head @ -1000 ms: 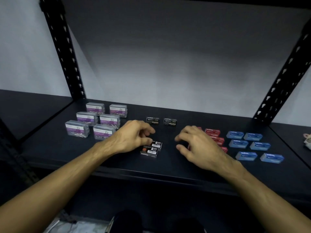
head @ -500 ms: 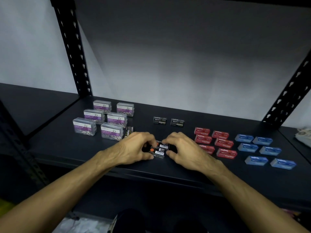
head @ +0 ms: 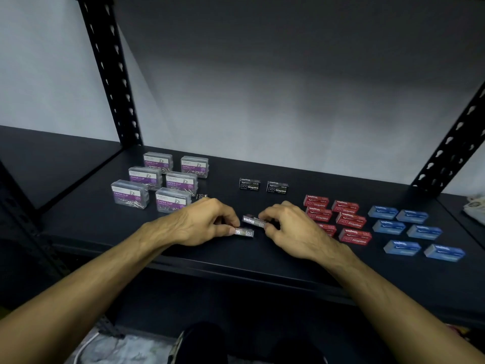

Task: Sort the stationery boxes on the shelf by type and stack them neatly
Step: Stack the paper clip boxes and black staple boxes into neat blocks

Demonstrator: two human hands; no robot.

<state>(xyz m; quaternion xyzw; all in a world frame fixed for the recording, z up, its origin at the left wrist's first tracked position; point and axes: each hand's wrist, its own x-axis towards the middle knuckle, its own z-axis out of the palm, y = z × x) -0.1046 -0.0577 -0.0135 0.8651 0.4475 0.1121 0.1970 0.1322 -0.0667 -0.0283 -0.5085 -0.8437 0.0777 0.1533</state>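
While my left hand (head: 207, 222) pinches one black staples box (head: 244, 232) low on the shelf (head: 236, 261), my right hand (head: 286, 227) grips a second black staples box (head: 253, 220), tilted and lifted a little, its near edge just above the first. I take the pair of black staples boxes (head: 263, 185) standing side by side at the back as my landmark: my two held boxes sit in front of that pair, toward the shelf edge. Left of the pair stand six clear paper clip boxes (head: 160, 181) in two columns, and a small black box (head: 201, 197) peeps out beside the nearest one, partly hidden by my left knuckles. Right of the pair lie the red staples boxes (head: 343, 219); my right hand covers part of the closest ones. Farther right, six blue boxes (head: 409, 232) lie in pairs, well apart from my fingers.
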